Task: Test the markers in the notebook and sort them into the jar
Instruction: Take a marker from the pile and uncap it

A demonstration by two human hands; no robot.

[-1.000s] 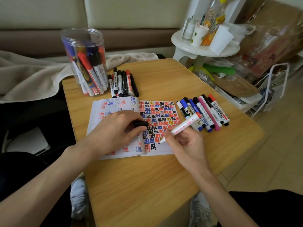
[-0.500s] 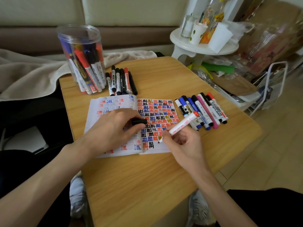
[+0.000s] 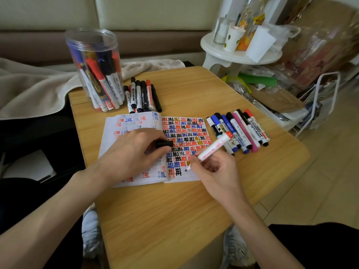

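Two hands: the left hand (image 3: 134, 152) rests on the notebook (image 3: 136, 123), pinching a black cap (image 3: 164, 144); the right hand (image 3: 215, 171) grips the white marker (image 3: 211, 149).
Hidden: the cap's near end sits inside the fingers; the right fingers cover the marker's lower barrel.
Marker axis: slanted, tip down-left at the right page, red end up-right toward the marker row (image 3: 239, 131).
Far corner: the jar (image 3: 93, 70) stands upright on the tabletop (image 3: 174, 220), contents blurred.

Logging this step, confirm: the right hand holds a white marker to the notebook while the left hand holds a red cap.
The head view shows the cap in the left hand is black, not red; the right hand does hold the white marker to the notebook.
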